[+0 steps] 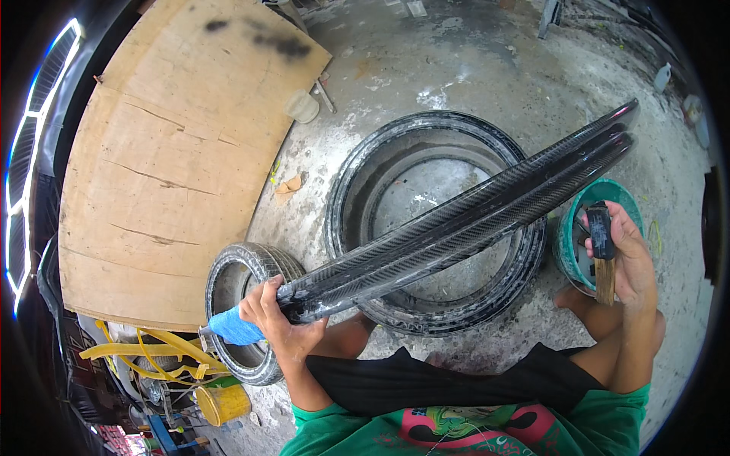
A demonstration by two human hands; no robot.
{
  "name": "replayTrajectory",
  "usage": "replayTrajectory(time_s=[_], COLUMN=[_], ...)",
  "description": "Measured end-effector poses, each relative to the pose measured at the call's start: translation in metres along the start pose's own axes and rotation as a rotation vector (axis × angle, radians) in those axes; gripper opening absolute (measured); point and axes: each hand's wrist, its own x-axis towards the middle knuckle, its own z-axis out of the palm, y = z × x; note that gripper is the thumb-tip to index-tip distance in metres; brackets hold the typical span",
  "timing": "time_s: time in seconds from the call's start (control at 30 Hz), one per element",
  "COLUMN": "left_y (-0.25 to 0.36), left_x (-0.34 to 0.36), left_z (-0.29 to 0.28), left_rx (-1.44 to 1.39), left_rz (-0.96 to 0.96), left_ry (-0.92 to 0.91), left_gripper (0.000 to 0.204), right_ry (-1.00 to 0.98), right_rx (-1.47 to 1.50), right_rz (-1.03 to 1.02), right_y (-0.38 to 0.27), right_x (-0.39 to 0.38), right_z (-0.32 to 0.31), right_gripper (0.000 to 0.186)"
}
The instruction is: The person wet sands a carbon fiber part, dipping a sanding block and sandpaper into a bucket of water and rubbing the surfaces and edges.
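A long, glossy black carbon-fibre strip with a ridged, channelled shape slants from lower left to upper right. My left hand is closed round its near end, beside a blue wrapping on the tip. The strip passes over a big black tyre lying flat on the floor. On the right my right hand grips a wooden block whose upper part is covered in something black. That block is apart from the strip, in front of a green bucket.
A smaller tyre leans at the left below a large plywood sheet. Yellow strips and a yellow tub lie at lower left. A pale round container stands by the sheet's edge. Bottles stand at far right.
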Motion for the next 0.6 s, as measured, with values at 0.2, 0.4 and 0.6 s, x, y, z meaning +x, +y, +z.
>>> replayTrajectory(time_s=[0.2,0.4,0.6], left_y=[0.0022,0.0025,0.0039], left_x=[0.0014,0.0013,0.0028], left_z=[-0.0005,-0.0012,-0.0023], left_rx=[-0.011,-0.005,-0.013], left_rz=[0.003,0.003,0.005], left_ry=[0.002,0.003,-0.003], left_gripper=[0.089,0.088,0.088], right_ry=[-0.004,-0.007,-0.011], right_rx=[-0.003,0.005,0.016], right_rz=[-0.002,0.001,-0.001], right_y=[-0.0002,0.0001,0.0000], right_x=[-0.0003,0.0000,0.0000], right_z=[-0.0015,-0.0007,-0.0011], right_gripper=[0.037,0.037,0.036])
